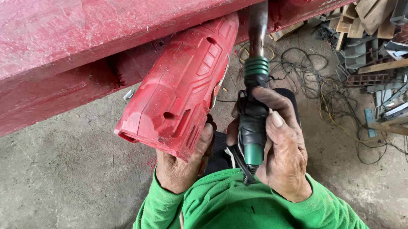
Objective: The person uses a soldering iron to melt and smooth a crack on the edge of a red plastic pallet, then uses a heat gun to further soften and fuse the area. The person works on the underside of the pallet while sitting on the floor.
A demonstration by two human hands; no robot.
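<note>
Gripping a red power tool (180, 90), left hand (181, 166) clenched under its rear. Right hand (281, 154) fingers wrap the green side handle (254, 111), long axis pointing up to the red beam (56, 48) w/ tool nose hidden under it.

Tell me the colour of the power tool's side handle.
Green and black side handle, gripped by the right hand; head view.

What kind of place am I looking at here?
Most likely a metal workshop: a bare concrete floor, a heap of scrap offcuts with tangled wires, and a red-painted beam worked on with a red power tool.
</note>
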